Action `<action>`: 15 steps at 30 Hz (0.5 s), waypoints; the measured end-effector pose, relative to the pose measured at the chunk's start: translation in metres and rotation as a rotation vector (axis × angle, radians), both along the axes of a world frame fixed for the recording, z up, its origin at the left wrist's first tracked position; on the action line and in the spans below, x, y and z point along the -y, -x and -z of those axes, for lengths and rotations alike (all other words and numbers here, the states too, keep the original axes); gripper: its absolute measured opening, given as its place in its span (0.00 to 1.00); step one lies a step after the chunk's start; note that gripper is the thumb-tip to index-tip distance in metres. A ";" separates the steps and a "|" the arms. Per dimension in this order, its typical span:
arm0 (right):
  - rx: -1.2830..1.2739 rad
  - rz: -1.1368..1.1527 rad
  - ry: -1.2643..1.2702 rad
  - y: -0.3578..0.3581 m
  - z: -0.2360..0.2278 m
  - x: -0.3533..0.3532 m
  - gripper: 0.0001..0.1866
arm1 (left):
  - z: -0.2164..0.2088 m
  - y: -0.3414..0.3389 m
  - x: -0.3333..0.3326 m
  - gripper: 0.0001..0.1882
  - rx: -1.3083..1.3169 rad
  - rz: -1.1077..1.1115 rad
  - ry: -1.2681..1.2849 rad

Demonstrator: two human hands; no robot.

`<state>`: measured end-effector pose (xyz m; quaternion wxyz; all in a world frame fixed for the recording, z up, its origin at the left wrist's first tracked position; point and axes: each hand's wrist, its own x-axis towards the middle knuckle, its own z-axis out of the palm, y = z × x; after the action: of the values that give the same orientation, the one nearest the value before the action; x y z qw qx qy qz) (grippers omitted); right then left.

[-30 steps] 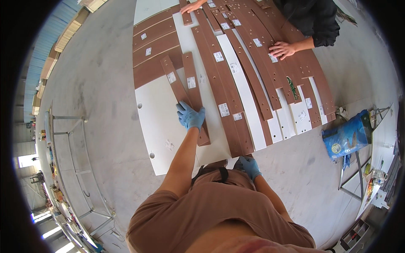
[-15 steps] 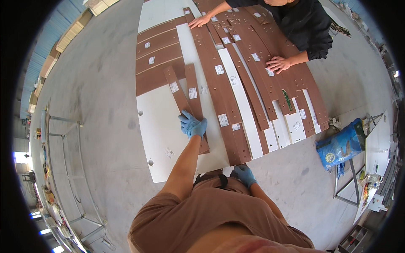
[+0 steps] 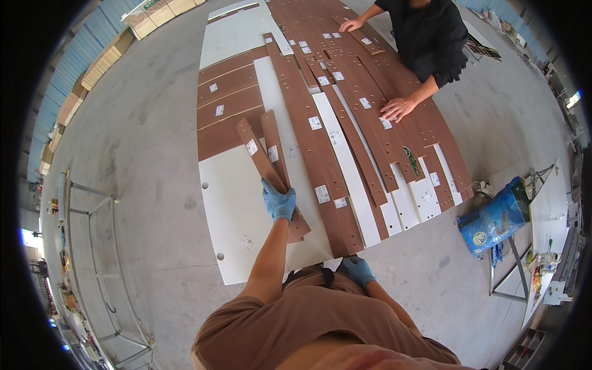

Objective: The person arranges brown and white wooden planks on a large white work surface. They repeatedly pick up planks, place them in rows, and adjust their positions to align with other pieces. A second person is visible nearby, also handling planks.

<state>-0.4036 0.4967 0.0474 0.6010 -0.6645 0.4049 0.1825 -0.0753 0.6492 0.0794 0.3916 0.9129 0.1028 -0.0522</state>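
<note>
My left hand (image 3: 279,201), in a blue glove, is closed around a narrow brown board (image 3: 259,155) with a white label. That board slants across a second narrow brown board (image 3: 273,143), and their near ends come together beyond my wrist. Under them lies a large white panel (image 3: 225,203) with round holes near its left edge. My right hand (image 3: 357,269), also blue-gloved, is low by my waist at the near table edge. Its fingers are mostly hidden, so its grip does not show.
Brown and white drilled boards (image 3: 320,160) cover the middle and right of the stack. Across it, a co-worker in black (image 3: 425,37) rests both hands on boards. A blue bag (image 3: 493,219) hangs at right beside a metal-framed stand; a metal rack (image 3: 92,203) stands left.
The co-worker's far hand has moved right onto a short brown strip. My left hand's fingers have wrapped round the slanted board. The whole view has shifted slightly.
</note>
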 end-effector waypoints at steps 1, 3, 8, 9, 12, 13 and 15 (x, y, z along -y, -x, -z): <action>-0.002 -0.006 0.009 0.000 0.000 0.001 0.22 | -0.003 0.001 0.000 0.61 0.013 -0.017 0.070; 0.008 -0.035 0.036 0.000 0.000 0.002 0.21 | -0.009 0.002 0.008 0.60 0.089 0.003 0.115; 0.053 0.014 -0.072 0.003 0.007 0.007 0.21 | -0.031 -0.007 0.052 0.59 0.194 0.015 0.220; 0.058 0.012 -0.073 0.004 0.008 0.010 0.22 | -0.037 -0.012 0.064 0.58 0.212 0.033 0.200; 0.049 -0.043 -0.014 0.002 0.007 0.022 0.22 | -0.057 -0.030 0.098 0.58 0.254 0.077 0.159; 0.042 -0.069 0.018 0.001 0.005 0.028 0.22 | -0.063 -0.038 0.110 0.57 0.248 0.090 0.152; 0.023 -0.086 0.078 -0.001 0.000 0.040 0.22 | -0.073 -0.052 0.137 0.57 0.210 0.113 0.130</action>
<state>-0.4030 0.4568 0.0475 0.5709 -0.7061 0.3759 0.1845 -0.0233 0.5118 0.1529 0.4549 0.8904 0.0062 0.0153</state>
